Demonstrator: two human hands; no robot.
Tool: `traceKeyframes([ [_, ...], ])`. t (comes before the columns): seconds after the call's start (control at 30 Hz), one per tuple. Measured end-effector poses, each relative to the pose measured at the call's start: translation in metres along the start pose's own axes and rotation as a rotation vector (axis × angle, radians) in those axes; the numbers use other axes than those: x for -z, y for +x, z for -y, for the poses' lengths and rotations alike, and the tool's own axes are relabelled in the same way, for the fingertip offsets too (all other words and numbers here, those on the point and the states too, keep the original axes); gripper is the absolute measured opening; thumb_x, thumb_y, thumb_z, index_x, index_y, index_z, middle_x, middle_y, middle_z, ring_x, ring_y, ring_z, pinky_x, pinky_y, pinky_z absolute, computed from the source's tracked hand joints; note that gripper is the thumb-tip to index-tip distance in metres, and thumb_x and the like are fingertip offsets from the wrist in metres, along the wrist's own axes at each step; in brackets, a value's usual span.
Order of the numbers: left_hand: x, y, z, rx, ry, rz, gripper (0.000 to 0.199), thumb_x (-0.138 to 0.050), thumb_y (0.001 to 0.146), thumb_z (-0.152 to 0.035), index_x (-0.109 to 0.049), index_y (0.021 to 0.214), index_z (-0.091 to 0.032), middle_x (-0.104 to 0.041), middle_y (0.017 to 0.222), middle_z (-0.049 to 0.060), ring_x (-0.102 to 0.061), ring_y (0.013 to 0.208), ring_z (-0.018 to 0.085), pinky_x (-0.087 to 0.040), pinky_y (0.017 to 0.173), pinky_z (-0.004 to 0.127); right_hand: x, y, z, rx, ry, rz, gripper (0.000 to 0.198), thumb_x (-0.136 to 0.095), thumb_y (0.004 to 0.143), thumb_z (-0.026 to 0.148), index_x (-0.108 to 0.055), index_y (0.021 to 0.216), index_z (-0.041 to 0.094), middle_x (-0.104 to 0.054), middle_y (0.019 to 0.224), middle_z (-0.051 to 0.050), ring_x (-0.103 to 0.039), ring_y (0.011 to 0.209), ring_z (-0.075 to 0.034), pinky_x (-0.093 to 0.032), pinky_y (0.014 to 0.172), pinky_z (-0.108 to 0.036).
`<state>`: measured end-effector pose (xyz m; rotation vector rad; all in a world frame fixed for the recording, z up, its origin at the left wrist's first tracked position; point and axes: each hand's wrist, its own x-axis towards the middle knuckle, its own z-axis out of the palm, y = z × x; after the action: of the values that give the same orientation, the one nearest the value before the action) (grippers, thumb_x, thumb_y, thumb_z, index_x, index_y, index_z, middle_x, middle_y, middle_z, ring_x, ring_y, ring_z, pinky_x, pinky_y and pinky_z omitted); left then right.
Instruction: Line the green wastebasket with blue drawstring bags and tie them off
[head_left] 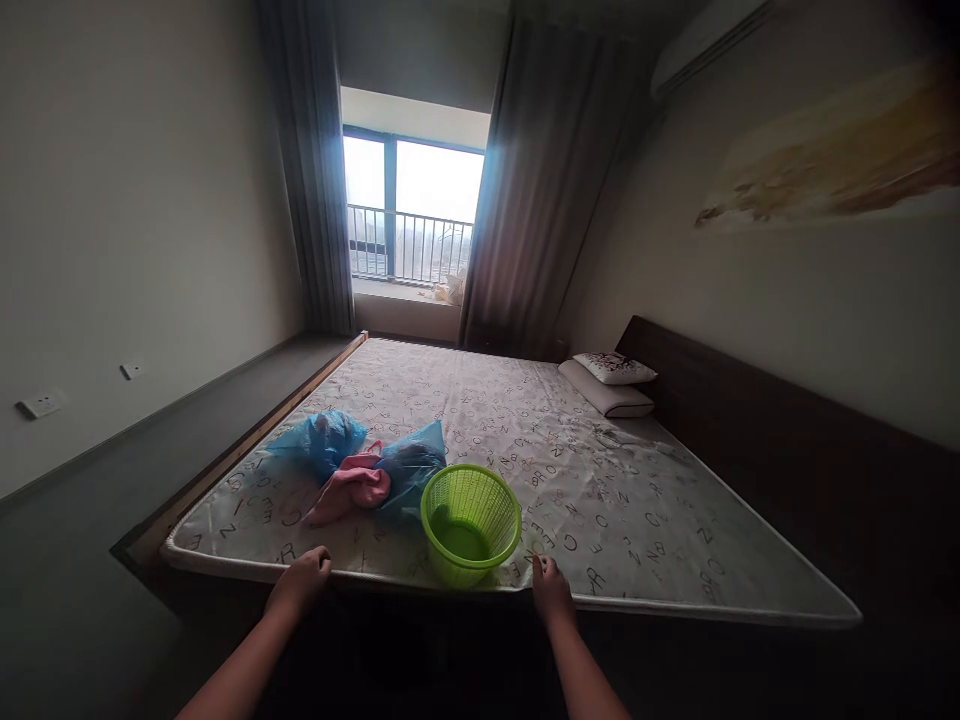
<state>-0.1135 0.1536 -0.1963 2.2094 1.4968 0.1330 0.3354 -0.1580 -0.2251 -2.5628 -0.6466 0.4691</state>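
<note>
My left hand [301, 582] is closed at the near edge of the mattress [637, 560]. My right hand [553, 590], also with curled fingers, is at the same edge farther right. Anything inside either hand is too dark to make out; deep shadow fills the space between my forearms. Between the hands, nearer the right one, a green plastic basket [471, 530] stands upright on the mattress with its mouth tilted toward me. Left of it lie a blue plastic bag [412, 465], a pink cloth [349, 488] and another blue plastic bag [322, 440].
Two pillows [611, 382] are stacked by the dark headboard [720, 385] on the right. A wooden bed rail [247, 440] runs along the left side. Grey curtains [555, 180] flank a window [435, 200] at the far end. Wall sockets [41, 404] are at left.
</note>
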Motion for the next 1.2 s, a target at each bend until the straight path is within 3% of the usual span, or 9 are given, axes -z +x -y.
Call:
traceKeyframes([
  [1.2,0.004,0.0,-0.004,0.041,0.027,0.05,0.027,-0.043,0.104,-0.022,-0.07,0.104,-0.018,-0.081,0.112,0.016,-0.076,0.109,0.03,-0.047,0.088,0.035,0.011,-0.007,0.009,-0.017,-0.009,0.007,0.053,-0.031,0.113,0.044,-0.072,0.129,0.015,-0.076,0.133,-0.018,-0.071,0.128,-0.03,-0.051,0.105,-0.034],
])
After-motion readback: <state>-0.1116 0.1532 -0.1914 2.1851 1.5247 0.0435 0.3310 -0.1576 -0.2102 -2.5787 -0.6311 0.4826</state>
